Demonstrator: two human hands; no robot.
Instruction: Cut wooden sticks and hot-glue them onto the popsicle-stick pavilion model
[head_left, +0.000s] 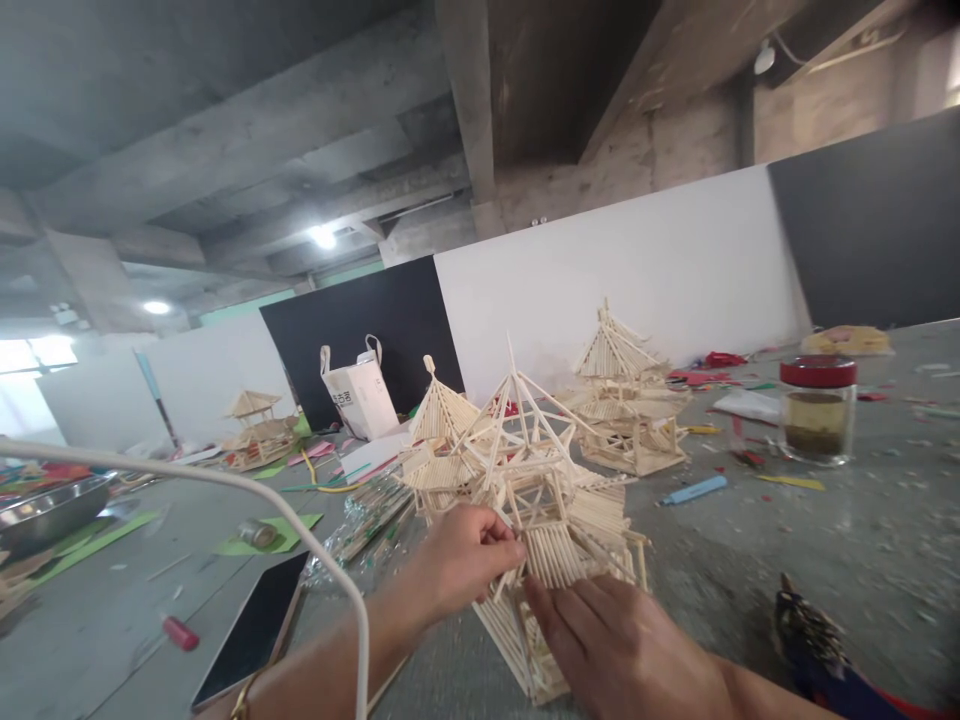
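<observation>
A pale stick-built pagoda model (551,500) stands on the grey table (862,540) right in front of me. My left hand (461,560) pinches thin sticks at the model's left side, fingers closed on them. On the model's lower front roof rests my right hand (615,640), fingers laid flat against the sticks. A bundle of loose sticks in clear wrap (367,525) lies just left of the model.
Two more stick pagodas (626,400) (259,430) stand farther back. A red-lidded jar (816,410) is at the right, a dark phone (251,635) and white cable (225,485) at the left, with a metal bowl (45,510), white bag (360,390), blue marker (694,490) and paper scraps.
</observation>
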